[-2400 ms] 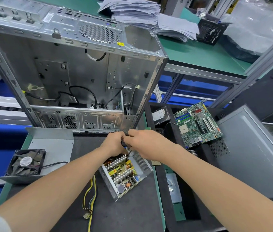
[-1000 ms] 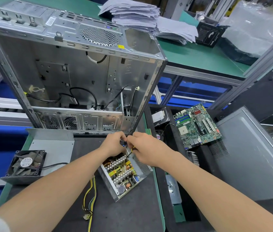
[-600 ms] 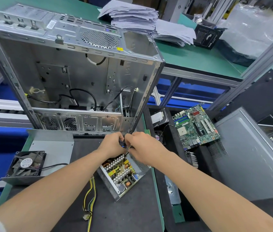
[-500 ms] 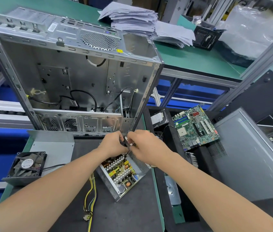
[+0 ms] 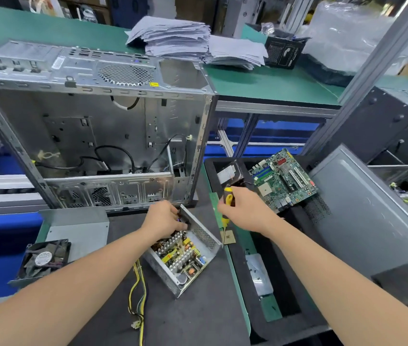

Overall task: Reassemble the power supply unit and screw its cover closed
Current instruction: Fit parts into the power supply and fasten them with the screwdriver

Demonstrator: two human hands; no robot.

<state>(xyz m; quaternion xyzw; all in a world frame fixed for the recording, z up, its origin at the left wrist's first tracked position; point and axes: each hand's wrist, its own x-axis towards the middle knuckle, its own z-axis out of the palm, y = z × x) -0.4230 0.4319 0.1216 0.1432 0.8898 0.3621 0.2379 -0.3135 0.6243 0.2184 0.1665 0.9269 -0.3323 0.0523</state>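
My L hand (image 5: 163,217) curled, fingers bent down, pinching. R hand (image 5: 241,209) fisted w/ thumb up. Both forearms bare, extended fwd.

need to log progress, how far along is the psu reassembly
Early stage. Done: the circuit board sits in the open power supply unit. In hand: the left hand grips its far end wall, and the right hand holds a yellow-handled screwdriver off to the side. Left: the cover with fan lies apart, unfitted and unscrewed.
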